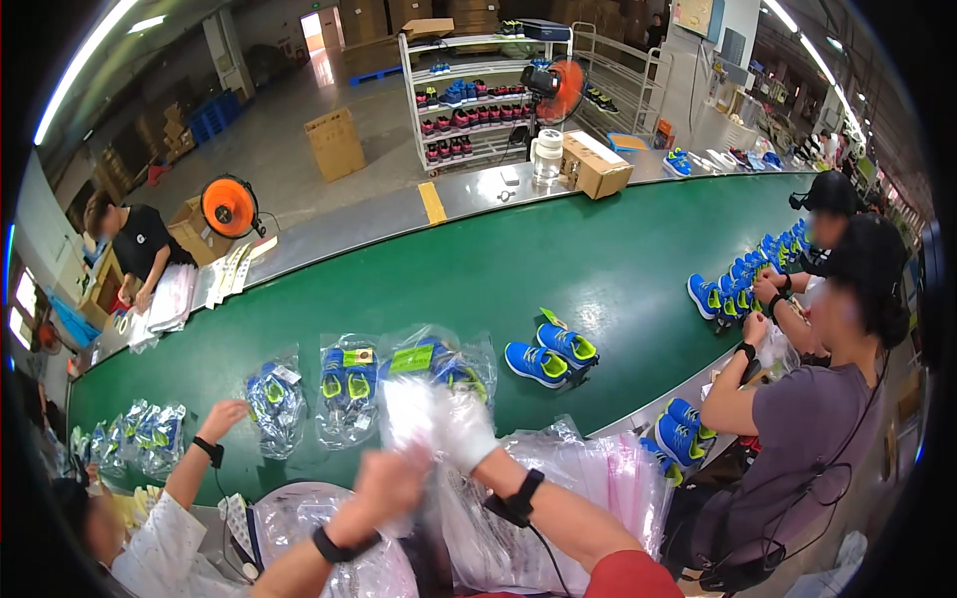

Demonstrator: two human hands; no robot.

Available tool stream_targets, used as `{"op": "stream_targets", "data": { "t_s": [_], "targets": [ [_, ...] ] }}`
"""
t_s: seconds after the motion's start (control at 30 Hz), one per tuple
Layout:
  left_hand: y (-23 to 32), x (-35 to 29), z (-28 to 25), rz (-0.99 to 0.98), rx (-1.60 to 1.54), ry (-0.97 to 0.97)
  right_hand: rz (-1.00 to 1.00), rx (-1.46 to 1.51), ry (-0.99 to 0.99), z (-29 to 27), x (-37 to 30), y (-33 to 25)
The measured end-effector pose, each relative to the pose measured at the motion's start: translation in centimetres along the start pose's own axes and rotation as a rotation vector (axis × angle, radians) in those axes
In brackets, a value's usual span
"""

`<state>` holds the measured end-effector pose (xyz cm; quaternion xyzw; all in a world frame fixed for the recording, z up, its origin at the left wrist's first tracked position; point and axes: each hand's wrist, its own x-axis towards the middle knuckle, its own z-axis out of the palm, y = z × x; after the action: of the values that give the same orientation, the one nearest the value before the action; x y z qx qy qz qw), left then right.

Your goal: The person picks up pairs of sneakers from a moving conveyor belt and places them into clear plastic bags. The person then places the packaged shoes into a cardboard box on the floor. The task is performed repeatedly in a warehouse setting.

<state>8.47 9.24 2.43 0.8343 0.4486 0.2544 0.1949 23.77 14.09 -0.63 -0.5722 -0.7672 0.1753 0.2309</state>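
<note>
My left hand [391, 486], smeared by motion, is just below a bagged pair of blue shoes [461, 377] with a green tag. My right hand [465, 431], in a white glove, is over the lower part of that clear bag. Both hands' fingers are too blurred to show a grip. A blurred white patch [407, 411] lies between them and hides part of the bag. To the left rest two more bagged pairs, one with a tag [347, 387] and one farther left [276, 404]. An unbagged blue pair [538, 363] stands to the right.
A stack of clear plastic bags [568, 478] lies before me. The green table [399, 284] stretches across. A co-worker's hand [225, 419] reaches in at left; people at right handle blue shoes [706, 297]. Orange fans [229, 206], a carton [596, 164] and a shoe rack [488, 164] are beyond.
</note>
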Motion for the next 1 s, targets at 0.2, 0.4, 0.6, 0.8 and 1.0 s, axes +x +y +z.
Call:
{"op": "stream_targets", "data": {
  "t_s": [0.2, 0.4, 0.6, 0.8, 1.0],
  "targets": [
    [1.8, 3.7, 1.8, -0.141, -0.335, 0.045, -0.122, -0.105, 0.053, 2.8, 2.9, 1.3],
    [-3.9, 5.6, -1.9, -0.517, -0.504, -0.026, -0.178, -0.211, 0.329, 8.9, 4.9, 1.6],
    [-7.1, 6.0, -0.5, -0.76, -1.001, 0.151, 0.224, 0.851, -0.198, 1.5, 0.5, 3.5],
    [-3.7, 6.3, 0.5, -0.782, -1.046, 0.253, 0.411, 1.127, -0.248, -4.6, -1.2, 3.4],
    [-5.8, 5.0, 2.0, -0.476, -0.832, 0.432, 0.106, -0.095, 0.248, -5.4, -5.6, 6.4]
  ]
}}
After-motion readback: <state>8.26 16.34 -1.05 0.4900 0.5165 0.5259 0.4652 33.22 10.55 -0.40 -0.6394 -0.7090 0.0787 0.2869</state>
